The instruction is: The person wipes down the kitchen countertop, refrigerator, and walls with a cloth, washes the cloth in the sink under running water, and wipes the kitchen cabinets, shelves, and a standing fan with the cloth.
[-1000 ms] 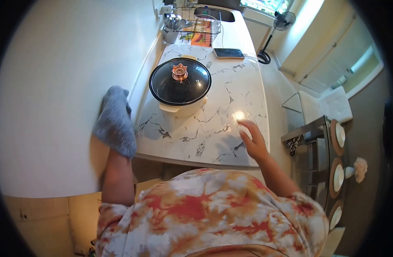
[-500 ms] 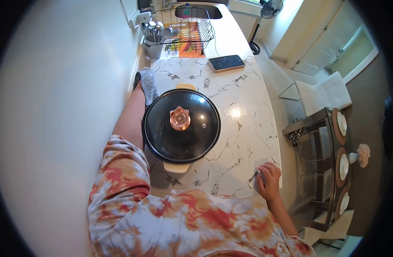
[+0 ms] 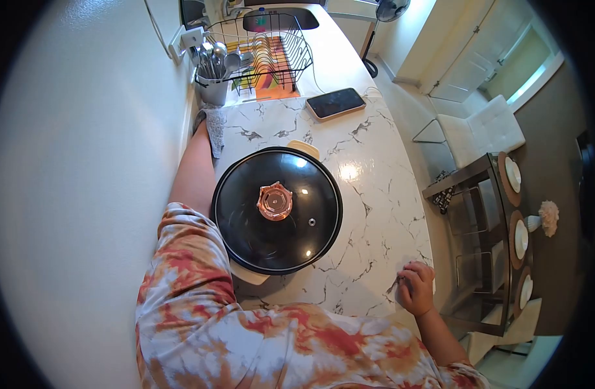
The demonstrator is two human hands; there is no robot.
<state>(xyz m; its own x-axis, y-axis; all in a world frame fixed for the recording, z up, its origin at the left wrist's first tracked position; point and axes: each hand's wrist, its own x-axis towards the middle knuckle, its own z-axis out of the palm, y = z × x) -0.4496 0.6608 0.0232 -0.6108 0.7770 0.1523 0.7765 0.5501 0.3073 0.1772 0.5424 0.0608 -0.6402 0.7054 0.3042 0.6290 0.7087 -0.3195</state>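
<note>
A grey cloth [image 3: 215, 131] is in my left hand [image 3: 200, 119], low beside the wall near the utensil holder; the cloth covers most of that hand. Between my arms stands a cream pot [image 3: 304, 148] under a black-rimmed glass lid [image 3: 278, 246] with a copper-coloured flower-shaped knob [image 3: 274, 201]. My right hand [image 3: 416, 287] rests at the right edge of the marble-patterned counter [image 3: 368, 227], its fingers curled; whether anything is under them is hidden.
A phone [image 3: 335, 104] lies beyond the pot. Behind it are a utensil holder [image 3: 212, 92], a black wire dish rack [image 3: 265, 61] and a sink [image 3: 281, 18]. A wall [image 3: 96, 194] borders the left side; a dining table [image 3: 498, 240] stands right.
My left hand has reached forward along the wall with the cloth. My right hand has moved back to the counter's edge and its fingers have curled. The view has shifted closer over the pot.
</note>
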